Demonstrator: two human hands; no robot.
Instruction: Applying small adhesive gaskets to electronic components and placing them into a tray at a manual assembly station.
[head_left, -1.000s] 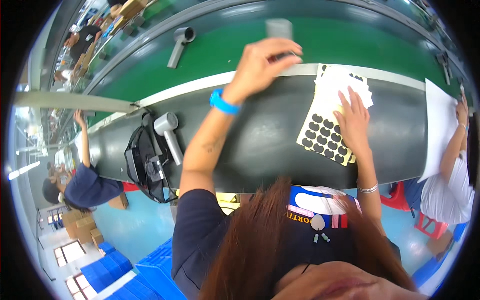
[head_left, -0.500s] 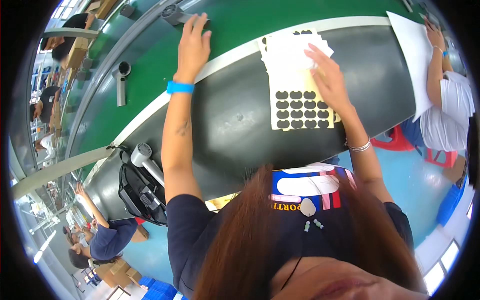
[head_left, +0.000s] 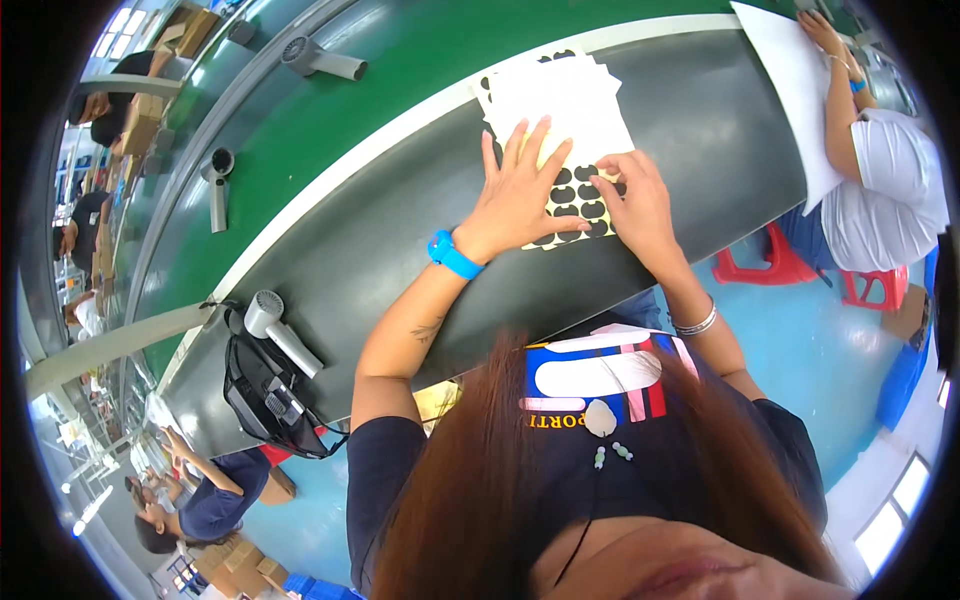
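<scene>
A pale yellow sheet of black rounded stickers (head_left: 565, 212) lies on the dark worktable, with white paper sheets (head_left: 570, 100) over its far part. My left hand (head_left: 515, 195) rests flat across the sticker sheet, its fingers spread and its thumb over the near rows. Beside it, my right hand (head_left: 645, 205) is at the sheet's right edge. Its fingers are curled, with thumb and forefinger close together over a black sticker (head_left: 619, 188). Whether that sticker is lifted between the fingertips is too small to tell.
On the green belt beyond the table lie two grey hair-dryer-shaped devices (head_left: 325, 62) (head_left: 218, 195). A similar silver device (head_left: 283, 332) and a black bag (head_left: 265, 390) are at the table's left end. At right, a co-worker's arm (head_left: 840, 140) reaches by a large white sheet (head_left: 785, 95).
My left hand has left the grey device on the belt and come right, onto the sticker sheet. My right hand has drawn back from the white paper to the sheet's near right edge.
</scene>
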